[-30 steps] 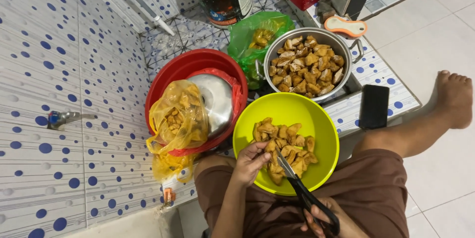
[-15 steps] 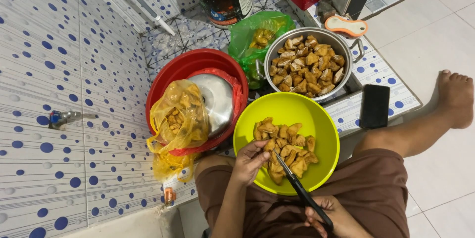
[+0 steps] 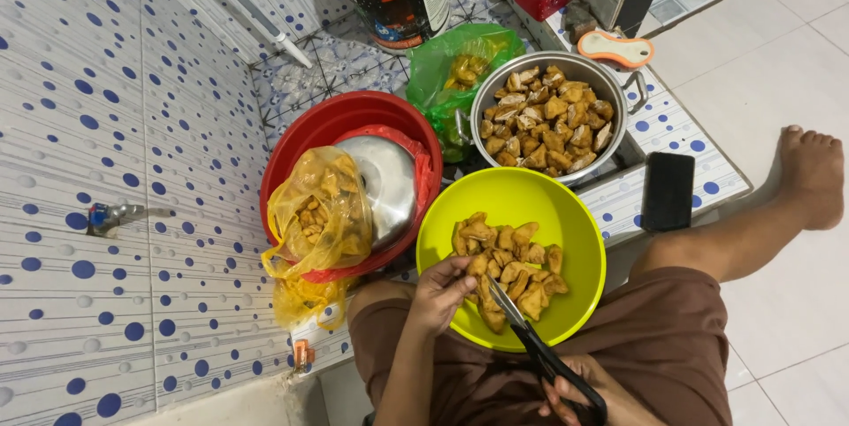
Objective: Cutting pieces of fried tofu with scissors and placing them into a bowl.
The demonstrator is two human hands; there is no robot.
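A yellow-green bowl (image 3: 566, 214) rests on my lap and holds several brown fried tofu pieces (image 3: 508, 258). My left hand (image 3: 439, 295) reaches into the bowl's near left side, fingers curled on a tofu piece. My right hand (image 3: 585, 393), at the bottom edge, grips the black handles of a pair of scissors (image 3: 522, 329). The blades point up into the tofu, beside my left fingers.
A metal pot (image 3: 610, 90) full of tofu pieces stands behind the bowl. A red basin (image 3: 327, 125) at left holds a steel lid and a yellow bag of tofu (image 3: 318, 214). A green bag (image 3: 451, 63), a black phone (image 3: 668, 191), a paint bucket and a red box lie around.
The scissors have shifted slightly deeper into the bowl toward my left hand. My right hand has slid a little lower and to the right.
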